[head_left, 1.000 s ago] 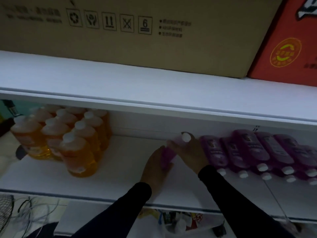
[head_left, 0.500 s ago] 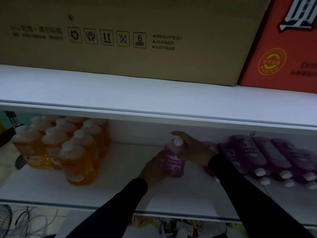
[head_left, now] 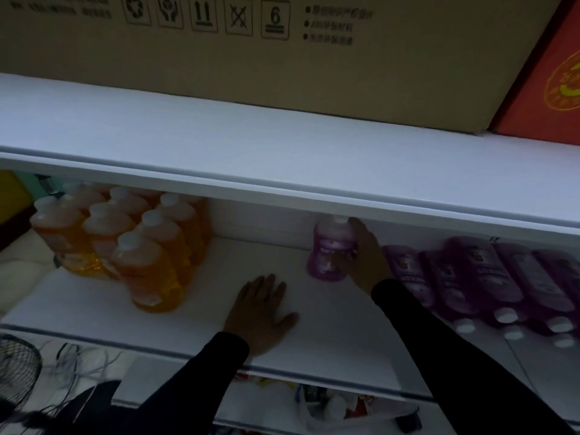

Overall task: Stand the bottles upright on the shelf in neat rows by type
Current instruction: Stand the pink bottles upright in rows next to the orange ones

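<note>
Head view: first purple bottle stood up, back centre of shelf.

The right hand (head_left: 365, 257) wraps the upright translucent purple plastic bottle (head_left: 329, 251) right of frame centre; the left hand (head_left: 260, 312), half a second ago steadying it, now lies flat, holding nothing, on the white shelf board (head_left: 94, 296). Likely risk: a careless release tips it onto the lying purple bottles (head_left: 489, 277).

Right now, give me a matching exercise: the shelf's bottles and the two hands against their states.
Column one:
1. cluster of orange bottles with white caps
2. single upright purple bottle with a white cap
3. row of purple bottles at the right
4. left hand

Column two:
A. lying down, caps toward the shelf's front edge
B. flat on the white shelf
C. held by the right hand
D. standing upright at the left

Pairs: 1-D, 2-C, 3-A, 4-B
</note>
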Motion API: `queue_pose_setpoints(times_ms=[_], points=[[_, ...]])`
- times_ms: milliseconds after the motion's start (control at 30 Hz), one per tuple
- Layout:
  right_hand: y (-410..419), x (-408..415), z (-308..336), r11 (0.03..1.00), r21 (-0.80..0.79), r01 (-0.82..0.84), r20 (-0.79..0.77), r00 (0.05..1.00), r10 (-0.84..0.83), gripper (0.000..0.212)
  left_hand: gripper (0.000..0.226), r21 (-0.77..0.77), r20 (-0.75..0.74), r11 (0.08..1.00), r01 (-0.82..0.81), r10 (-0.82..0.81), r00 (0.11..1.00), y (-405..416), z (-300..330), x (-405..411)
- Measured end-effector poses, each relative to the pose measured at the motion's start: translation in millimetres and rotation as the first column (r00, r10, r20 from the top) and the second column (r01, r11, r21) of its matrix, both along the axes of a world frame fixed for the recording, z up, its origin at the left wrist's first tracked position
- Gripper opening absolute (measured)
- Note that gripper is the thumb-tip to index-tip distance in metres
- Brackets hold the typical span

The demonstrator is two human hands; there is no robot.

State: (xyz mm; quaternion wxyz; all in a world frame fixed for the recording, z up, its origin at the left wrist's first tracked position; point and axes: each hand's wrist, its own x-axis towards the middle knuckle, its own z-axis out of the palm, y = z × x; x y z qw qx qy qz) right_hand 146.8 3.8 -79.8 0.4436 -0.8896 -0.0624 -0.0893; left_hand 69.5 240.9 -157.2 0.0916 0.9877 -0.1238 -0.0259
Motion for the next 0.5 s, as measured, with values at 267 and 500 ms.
queue_pose_setpoints(times_ms=[267,500], points=[[20.3,28.4,-10.0,0.992,-0.067,0.11,0.102,0.989,-0.103,0.073,0.085,-0.021,0.029,1.0,-0.008,0.009,1.0,1.6,-1.8,-1.5],[13.6,21.3,-7.8,0.996,-0.08,0.042,0.048,0.998,-0.038,0.08,0.083,0.006,0.036,1.0,-0.016,0.016,0.999,2.3,-3.9,-1.0]])
